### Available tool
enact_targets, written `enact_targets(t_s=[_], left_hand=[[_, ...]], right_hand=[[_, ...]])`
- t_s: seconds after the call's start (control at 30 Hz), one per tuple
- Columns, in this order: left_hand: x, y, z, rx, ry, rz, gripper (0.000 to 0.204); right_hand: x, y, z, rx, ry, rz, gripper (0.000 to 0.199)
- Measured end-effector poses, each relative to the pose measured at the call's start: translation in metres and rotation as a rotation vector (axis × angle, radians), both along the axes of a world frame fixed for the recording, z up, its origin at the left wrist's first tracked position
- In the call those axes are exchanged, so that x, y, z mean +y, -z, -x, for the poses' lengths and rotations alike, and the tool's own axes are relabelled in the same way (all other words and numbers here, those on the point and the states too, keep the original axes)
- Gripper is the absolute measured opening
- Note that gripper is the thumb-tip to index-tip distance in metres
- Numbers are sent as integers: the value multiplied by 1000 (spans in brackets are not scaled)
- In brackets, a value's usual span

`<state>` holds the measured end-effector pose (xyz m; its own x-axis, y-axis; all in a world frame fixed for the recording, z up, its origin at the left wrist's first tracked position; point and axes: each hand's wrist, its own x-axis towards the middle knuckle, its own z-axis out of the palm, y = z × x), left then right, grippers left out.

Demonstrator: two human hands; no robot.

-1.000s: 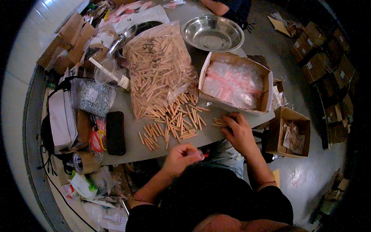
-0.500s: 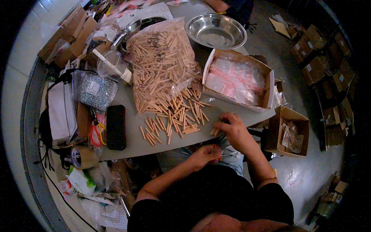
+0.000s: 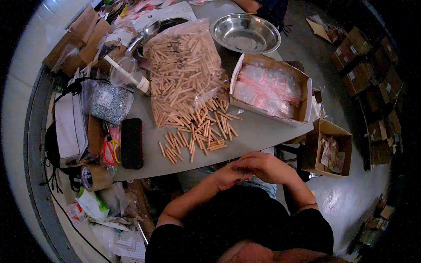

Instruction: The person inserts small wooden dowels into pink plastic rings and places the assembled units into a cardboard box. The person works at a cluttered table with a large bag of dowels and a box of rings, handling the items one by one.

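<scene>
My left hand (image 3: 232,175) and my right hand (image 3: 266,166) are together over my lap, just off the table's front edge. The right hand's fingers curl over those of the left, and both hands are closed. Whatever lies between them is hidden. Beyond them on the table, short wooden dowels (image 3: 206,129) lie loose in a heap. They spill from the mouth of a large clear plastic bag (image 3: 184,65) full of the same dowels. To the right of the bag, an open cardboard box (image 3: 302,103) holds small clear zip bags (image 3: 265,90) with red edges.
A steel bowl (image 3: 245,33) stands at the back. At left are a bag of screws (image 3: 109,103), a black case (image 3: 132,143), scissors (image 3: 108,151) and a tape roll (image 3: 95,177). An open carton (image 3: 344,153) sits off the table's right edge; stacked cartons (image 3: 357,83) stand beyond.
My right hand, which had small dowels at its fingertips, has come down and left from above the table edge to meet my left hand. The left hand has moved slightly.
</scene>
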<state>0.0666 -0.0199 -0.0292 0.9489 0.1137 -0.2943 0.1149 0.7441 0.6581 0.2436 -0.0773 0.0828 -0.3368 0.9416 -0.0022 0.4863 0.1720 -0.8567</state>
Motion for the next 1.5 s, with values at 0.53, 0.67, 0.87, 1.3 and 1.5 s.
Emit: enact_targets(t_s=[0.53, 0.67, 0.87, 1.3, 1.5], left_hand=[[13, -82, 2, -109, -437, -1302, 22], [13, -89, -4, -151, -504, -1386, 12], [16, -96, -12, -314, -462, -1431, 10], [74, -108, -13, 404, -381, -2016, 43], [87, -107, -10, 442, -238, -1998, 57]], right_hand=[[-24, -12, -9, 17, 252, -240, 17], [-26, -17, -6, 59, 312, -101, 15], [-28, -12, -12, 113, 179, -241, 14], [-120, 18, -126, -514, 1141, -152, 12], [-164, 20, -163, -721, 1452, -210, 18]])
